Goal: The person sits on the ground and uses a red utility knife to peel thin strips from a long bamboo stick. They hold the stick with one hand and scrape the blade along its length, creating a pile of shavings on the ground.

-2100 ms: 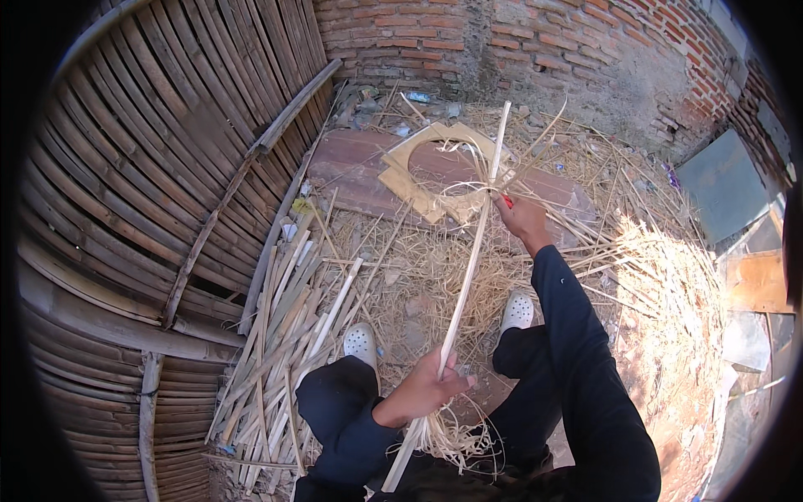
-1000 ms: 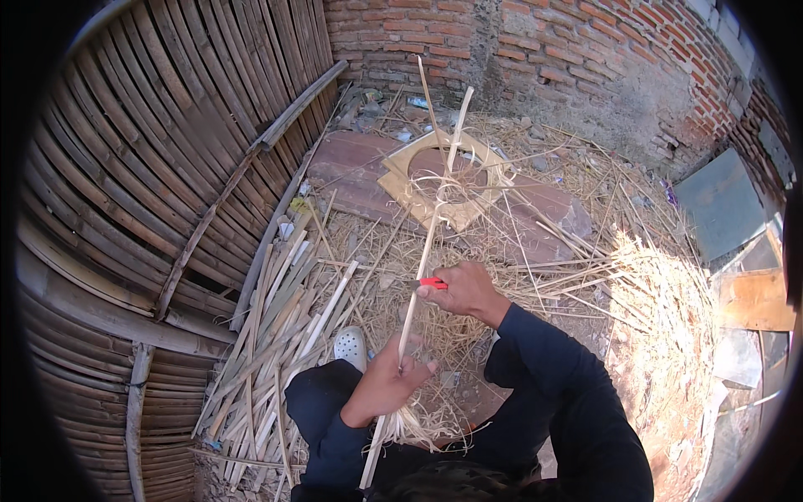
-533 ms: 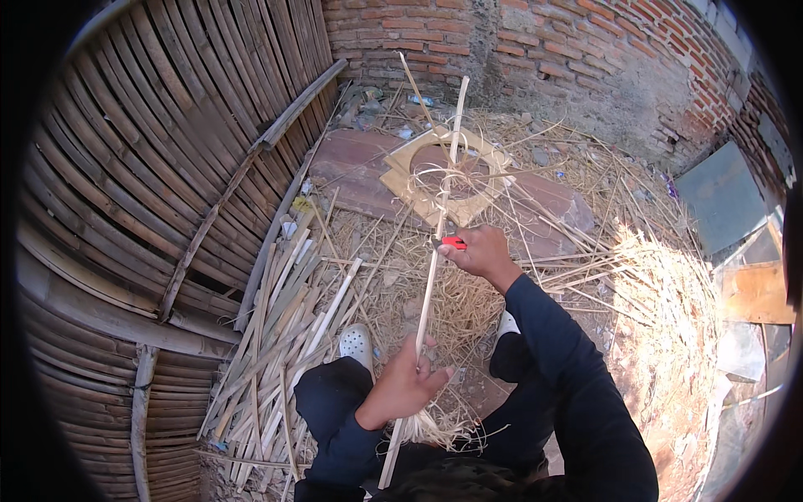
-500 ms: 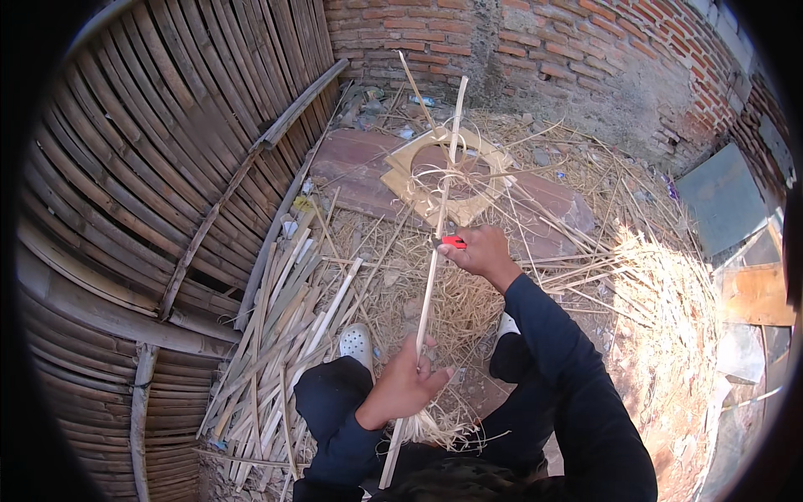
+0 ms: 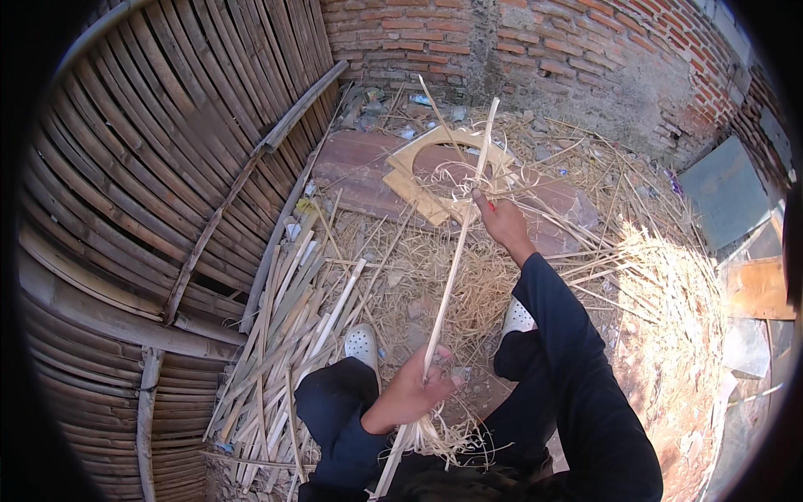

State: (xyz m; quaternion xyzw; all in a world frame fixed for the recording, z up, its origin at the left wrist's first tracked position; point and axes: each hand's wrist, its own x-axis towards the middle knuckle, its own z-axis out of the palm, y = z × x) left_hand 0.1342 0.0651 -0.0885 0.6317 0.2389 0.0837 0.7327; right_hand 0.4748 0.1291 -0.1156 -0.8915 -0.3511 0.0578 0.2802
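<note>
A long pale bamboo strip [image 5: 454, 272] runs from my lap up and away, its far end tilted slightly right. My left hand [image 5: 414, 389] is closed round its lower part. Farther up the strip, my right hand [image 5: 504, 222] is closed on a red-handled knife [image 5: 492, 206]; only a sliver of red shows, and the blade is hidden. Thin curled shavings [image 5: 468, 180] cling to the strip just beyond that hand. More curls [image 5: 447, 439] lie bunched below my left hand.
Square boards with a round hole [image 5: 406, 180] lie on a reddish-brown panel [image 5: 347, 167] ahead. Split bamboo strips [image 5: 276, 368] are heaped on the left beside a bamboo-slat wall [image 5: 167, 159]. A brick wall [image 5: 577, 58] stands behind; straw-like shavings [image 5: 669, 276] cover the ground on the right.
My right hand has slid farther away along the strip. The strip's far end has swung right and lower, and the red handle is now mostly covered. My left hand keeps its hold.
</note>
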